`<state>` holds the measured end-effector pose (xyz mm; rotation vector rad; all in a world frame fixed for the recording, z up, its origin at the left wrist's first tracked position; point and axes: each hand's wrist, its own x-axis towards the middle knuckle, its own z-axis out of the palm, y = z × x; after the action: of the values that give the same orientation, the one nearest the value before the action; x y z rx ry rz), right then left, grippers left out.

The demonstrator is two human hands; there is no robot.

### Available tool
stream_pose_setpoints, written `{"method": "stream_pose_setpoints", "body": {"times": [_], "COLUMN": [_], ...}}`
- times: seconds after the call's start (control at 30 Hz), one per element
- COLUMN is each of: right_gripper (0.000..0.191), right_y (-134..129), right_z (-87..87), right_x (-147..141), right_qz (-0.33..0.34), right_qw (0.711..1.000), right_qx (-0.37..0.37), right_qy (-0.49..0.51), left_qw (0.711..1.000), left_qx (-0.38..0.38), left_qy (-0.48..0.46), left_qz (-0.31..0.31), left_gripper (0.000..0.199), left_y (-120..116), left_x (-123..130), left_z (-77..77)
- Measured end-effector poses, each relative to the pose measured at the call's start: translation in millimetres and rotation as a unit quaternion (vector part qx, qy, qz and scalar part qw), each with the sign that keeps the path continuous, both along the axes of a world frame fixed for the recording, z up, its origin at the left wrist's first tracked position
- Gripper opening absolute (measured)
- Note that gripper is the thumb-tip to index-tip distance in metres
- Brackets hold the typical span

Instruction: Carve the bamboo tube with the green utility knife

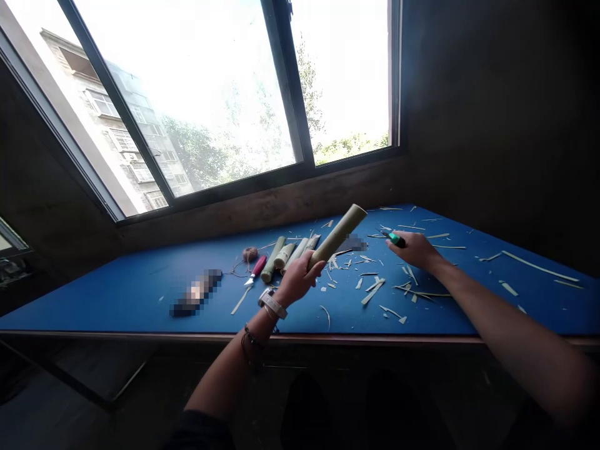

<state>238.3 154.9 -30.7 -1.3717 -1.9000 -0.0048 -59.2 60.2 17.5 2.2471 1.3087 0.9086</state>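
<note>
My left hand [300,278] is closed around the lower end of a bamboo tube [340,234], which slants up to the right above the table. Its cut upper end faces away from me. In my closed right hand [417,250] is a small knife [396,239] with a green and black handle, its thin dark tip pointing left. The knife is apart from the tube. Several shorter bamboo pieces [284,256] lie side by side just beyond my left hand. Pale bamboo shavings [374,291] are scattered beneath and around both hands.
The blue table [140,281] has its front edge close to me. A red-handled knife [258,267] and a ball of twine [250,254] lie left of the bamboo pieces. A pixelated object [197,292] sits farther left. Behind the table is a window [210,94].
</note>
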Motion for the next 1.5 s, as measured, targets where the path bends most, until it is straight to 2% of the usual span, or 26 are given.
{"method": "stream_pose_setpoints", "body": {"times": [0.07,0.13,0.2,0.33,0.5,0.63,0.7,0.73,0.8,0.93,1.03,1.1,1.13,1.17,1.2,1.27,1.33,1.4,1.5], "right_gripper": [0.025,0.025,0.026,0.025,0.027,0.027,0.028,0.028,0.029,0.029,0.029,0.028,0.028,0.028,0.028,0.028,0.028,0.027,0.027], "right_y": [1,2,1,0,0,-1,-2,-2,-3,-4,-5,-5,-5,-5,-5,-6,-7,-7,-6], "right_z": [-1.5,-2.3,-2.3,-1.7,-2.7,-2.0,-1.5,-1.3,-0.9,0.8,2.3,2.5,2.5,2.4,2.4,2.6,2.9,2.9,1.6], "right_x": [0,0,0,0,0,0,0,0,0,-1,-2,-3,-3,-3,-3,-3,-3,-3,-3], "right_qz": [0.003,0.002,-0.001,0.005,0.009,0.009,0.006,0.005,0.005,-0.001,-0.004,-0.003,-0.003,-0.003,-0.003,-0.001,0.001,-0.002,-0.011], "right_qw": [1.000,1.000,1.000,1.000,1.000,1.000,1.000,1.000,1.000,1.000,1.000,1.000,1.000,1.000,1.000,1.000,1.000,1.000,1.000], "right_qx": [-0.006,-0.008,-0.008,-0.005,0.011,0.022,0.021,0.021,0.020,0.017,0.011,0.006,0.005,0.004,0.003,0.000,-0.002,-0.004,-0.001], "right_qy": [-0.002,0.001,0.003,-0.002,-0.013,-0.013,-0.013,-0.012,-0.013,-0.014,-0.013,-0.014,-0.014,-0.014,-0.015,-0.016,-0.017,-0.018,-0.017], "left_qw": [0.984,0.949,0.912,0.850,0.740,0.665,0.642,0.641,0.658,0.693,0.670,0.649,0.650,0.666,0.695,0.771,0.834,0.873,0.898], "left_qx": [-0.084,-0.137,-0.166,-0.229,-0.301,-0.297,-0.291,-0.288,-0.276,-0.252,-0.284,-0.292,-0.276,-0.248,-0.209,-0.121,-0.043,0.039,0.157], "left_qy": [-0.153,-0.279,-0.366,-0.461,-0.581,-0.651,-0.672,-0.673,-0.665,-0.656,-0.671,-0.684,-0.686,-0.679,-0.663,-0.605,-0.534,-0.470,-0.391], "left_qz": [-0.032,-0.058,-0.078,-0.110,-0.153,-0.213,-0.228,-0.230,-0.221,-0.159,-0.138,-0.160,-0.174,-0.183,-0.182,-0.158,-0.132,-0.124,-0.125], "left_gripper": [0.041,0.041,0.040,0.037,0.040,0.049,0.053,0.053,0.052,0.045,0.042,0.043,0.044,0.042,0.039,0.032,0.027,0.026,0.027], "left_y": [-12,-23,-35,-56,-77,-92,-98,-100,-103,-110,-117,-120,-120,-119,-117,-111,-103,-97,-93], "left_x": [6,13,21,34,50,64,70,72,75,74,71,70,70,69,68,65,62,59,57], "left_z": [-9.6,-16.7,-22.0,-35.7,-58.1,-60.4,-57.4,-56.0,-54.0,-50.5,-47.7,-47.2,-47.3,-47.3,-46.8,-43.4,-35.6,-24.8,-10.0]}}
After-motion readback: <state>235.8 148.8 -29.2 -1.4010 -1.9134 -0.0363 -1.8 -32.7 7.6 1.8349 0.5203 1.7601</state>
